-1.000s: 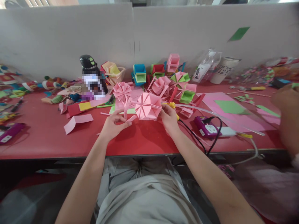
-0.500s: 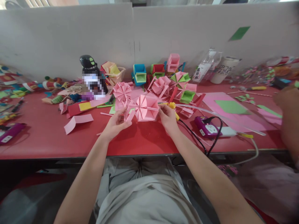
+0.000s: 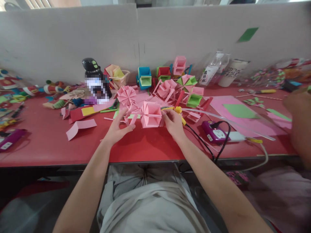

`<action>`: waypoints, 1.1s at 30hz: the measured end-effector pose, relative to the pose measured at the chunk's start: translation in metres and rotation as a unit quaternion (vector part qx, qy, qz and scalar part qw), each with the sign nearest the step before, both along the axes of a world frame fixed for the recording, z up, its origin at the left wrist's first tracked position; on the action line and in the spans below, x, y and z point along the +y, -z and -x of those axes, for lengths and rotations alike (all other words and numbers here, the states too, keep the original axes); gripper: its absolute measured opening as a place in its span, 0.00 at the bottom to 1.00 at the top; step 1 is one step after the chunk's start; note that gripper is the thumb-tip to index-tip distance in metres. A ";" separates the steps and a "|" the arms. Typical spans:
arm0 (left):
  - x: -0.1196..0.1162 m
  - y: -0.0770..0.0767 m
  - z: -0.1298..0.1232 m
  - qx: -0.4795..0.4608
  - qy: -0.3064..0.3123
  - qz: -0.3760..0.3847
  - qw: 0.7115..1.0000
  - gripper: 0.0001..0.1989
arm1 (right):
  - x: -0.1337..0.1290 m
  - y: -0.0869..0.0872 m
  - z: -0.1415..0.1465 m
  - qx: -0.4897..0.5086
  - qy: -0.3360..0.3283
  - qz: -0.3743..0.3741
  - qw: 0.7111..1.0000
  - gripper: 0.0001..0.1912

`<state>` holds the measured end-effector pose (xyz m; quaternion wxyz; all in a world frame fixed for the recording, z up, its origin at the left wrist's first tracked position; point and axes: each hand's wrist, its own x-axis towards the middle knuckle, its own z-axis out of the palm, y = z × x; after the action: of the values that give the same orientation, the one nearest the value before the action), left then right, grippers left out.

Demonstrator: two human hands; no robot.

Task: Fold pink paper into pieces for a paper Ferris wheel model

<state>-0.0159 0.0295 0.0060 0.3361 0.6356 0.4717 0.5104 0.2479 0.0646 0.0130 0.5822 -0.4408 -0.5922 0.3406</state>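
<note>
A folded pink paper wheel (image 3: 151,115) with box-like sections stands upright in front of me, held at its right side by the closed fingers of my right hand (image 3: 173,122). My left hand (image 3: 116,127) is just left of it, thumb and fingers apart around a pink paper strip (image 3: 133,119); contact with the strip is unclear. Beyond my right hand lies a yellow glue gun (image 3: 178,110) with a long clear glue stick (image 3: 225,119) trailing right. Another pink pleated wheel (image 3: 126,95) rests behind my left hand.
Coloured paper models (image 3: 145,77) line the grey partition (image 3: 73,38). A black bottle (image 3: 91,66) stands left, a clear water bottle (image 3: 213,69) and cup (image 3: 232,72) right. A purple power strip (image 3: 213,132) with cables lies right. Another person's arm (image 3: 297,119) reaches in at the right edge.
The pink wheel has turned so that its box sections face me more. My left hand's fingers have spread and drawn slightly left, away from the wheel. My right hand keeps its hold.
</note>
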 end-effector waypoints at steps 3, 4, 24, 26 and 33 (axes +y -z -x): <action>0.001 -0.001 0.002 -0.071 -0.010 0.027 0.997 0.34 | 0.001 0.003 0.000 -0.025 0.008 0.002 1.000 0.18; 0.001 -0.003 0.002 -0.109 -0.004 0.036 0.993 0.31 | 0.001 0.004 0.000 -0.029 0.010 0.001 1.000 0.17; -0.005 -0.019 0.001 -0.363 0.080 0.076 0.925 0.20 | -0.007 0.006 0.000 -0.133 0.016 -0.023 0.991 0.16; -0.006 -0.018 0.001 -0.362 0.081 0.077 0.925 0.20 | -0.008 0.005 -0.002 -0.158 0.024 -0.043 0.986 0.15; -0.005 -0.018 0.000 -0.363 0.079 0.060 0.927 0.18 | -0.016 -0.015 -0.003 -0.238 0.047 -0.188 0.952 0.06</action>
<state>-0.0163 0.0244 0.0235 0.5607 0.4210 0.2953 0.6490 0.2513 0.0491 0.0280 0.5123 -0.4186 -0.7455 0.0806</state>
